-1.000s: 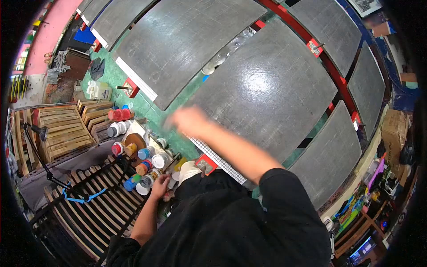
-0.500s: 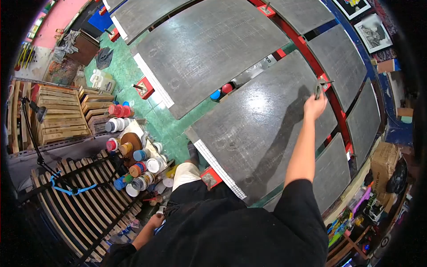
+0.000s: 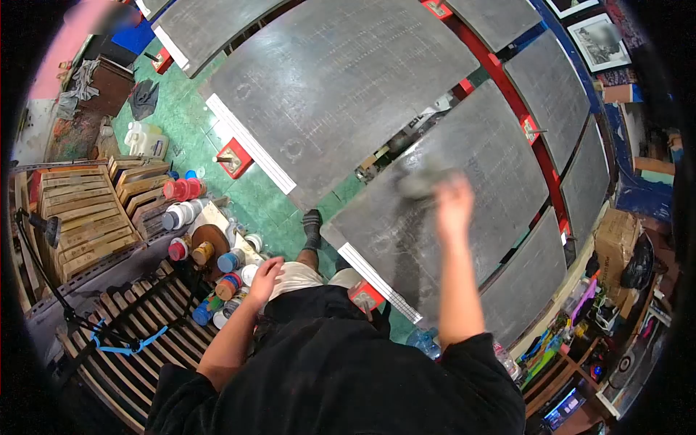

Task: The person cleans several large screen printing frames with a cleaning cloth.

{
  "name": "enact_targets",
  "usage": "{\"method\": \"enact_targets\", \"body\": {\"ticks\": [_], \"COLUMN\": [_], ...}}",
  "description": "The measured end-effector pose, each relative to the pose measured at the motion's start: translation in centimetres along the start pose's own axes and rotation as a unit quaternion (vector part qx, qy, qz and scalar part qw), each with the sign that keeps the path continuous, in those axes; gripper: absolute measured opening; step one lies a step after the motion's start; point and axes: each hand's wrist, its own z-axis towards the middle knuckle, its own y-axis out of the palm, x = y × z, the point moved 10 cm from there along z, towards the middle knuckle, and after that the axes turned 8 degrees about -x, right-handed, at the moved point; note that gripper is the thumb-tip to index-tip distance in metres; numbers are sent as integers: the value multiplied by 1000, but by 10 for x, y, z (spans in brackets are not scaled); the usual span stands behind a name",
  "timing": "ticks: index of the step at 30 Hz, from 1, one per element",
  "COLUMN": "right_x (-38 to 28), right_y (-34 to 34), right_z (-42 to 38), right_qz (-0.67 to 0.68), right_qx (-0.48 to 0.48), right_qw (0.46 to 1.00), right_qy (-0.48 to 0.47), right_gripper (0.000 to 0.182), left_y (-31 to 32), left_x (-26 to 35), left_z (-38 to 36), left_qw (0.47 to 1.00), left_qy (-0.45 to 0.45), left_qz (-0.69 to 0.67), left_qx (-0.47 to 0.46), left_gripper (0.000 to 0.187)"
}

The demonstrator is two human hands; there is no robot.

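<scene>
Gripping a blurred gray object [image 3: 423, 183], the right hand [image 3: 454, 204] was over the tabletop [image 3: 500, 167], the object reaching left from it, crosswise to the forearm [image 3: 459, 286]. The left hand [image 3: 266, 278], farther off beside jars [image 3: 228, 286], looked loosely curled, empty.

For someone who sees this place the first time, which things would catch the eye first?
Probably the large grey panels, spread across the middle and top. Next, the right hand over the nearest panel, holding a blurred grey object. Then the colourful jars on the left, near the wooden frames.
</scene>
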Motion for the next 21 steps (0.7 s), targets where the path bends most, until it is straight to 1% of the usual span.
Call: {"method": "enact_targets", "body": {"ticks": [1,2,3,4,5,6,7,8,9,10,11,12,13,14,15,16,17,18,19,20,21], "right_x": [-2,13,46,23,-5,-36,-62,-69,-72,-58,-103,-117,-117,-135,-128,-136,-143,-143,-125,-132,-112], "right_y": [-46,-82,-118,-122,-121,-104,-77,-45,-10,39,126,208,266,309,338,341,333,322,293,242,199], "right_z": [30,62,95,116,133,150,162,178,184,184,139,63,-7,-73,-111,-106,-84,-60,-9,46,96], "right_qz": [46,75,62,34,6,-78,-161,-189,-217,-220,-344,-365,-242,-81,12,11,47,80,47,-117,-45], "right_qx": [89,143,217,249,281,290,296,259,221,115,-93,-279,-397,-558,-600,-607,-566,-520,-420,-231,-126], "right_qw": [995,987,974,968,958,947,925,928,928,961,924,857,856,808,785,780,818,850,906,963,990], "right_qy": [-3,23,1,-26,-53,-113,-173,-191,-207,-119,-143,-232,-225,-170,-151,-151,-95,-36,26,-71,34], "right_gripper": [27,31,35,37,40,39,38,35,33,35,40,43,45,46,44,44,41,39,38,37,38], "left_y": [12,23,30,31,34,34,24,11,-2,-25,-53,-81,-119,-157,-172,-190,-213,-214,-214,-218,-232], "left_x": [23,35,45,58,71,75,73,78,79,75,57,38,-2,-50,-61,-85,-125,-125,-121,-141,-173], "left_z": [4,8,11,13,14,14,13,17,18,18,14,14,16,19,-6,-15,-26,-50,-70,-73,-75], "left_qw": [1000,997,988,988,990,991,991,997,992,982,981,979,987,987,987,986,985,977,968,968,965], "left_qy": [2,-3,-8,-7,-8,-10,-12,22,54,98,84,77,53,34,-32,-72,-95,-142,-185,-188,-182], "left_qz": [-3,-76,-148,-152,-131,-109,-110,-16,79,146,169,187,144,123,90,106,63,60,56,49,60], "left_qx": [0,-17,-32,-29,-51,-73,-70,-76,-82,-63,-33,0,54,95,126,105,131,147,161,160,177], "left_gripper": [40,40,40,40,39,40,40,40,40,39,38,36,35,34,33,34,36,36,36,36,36]}}
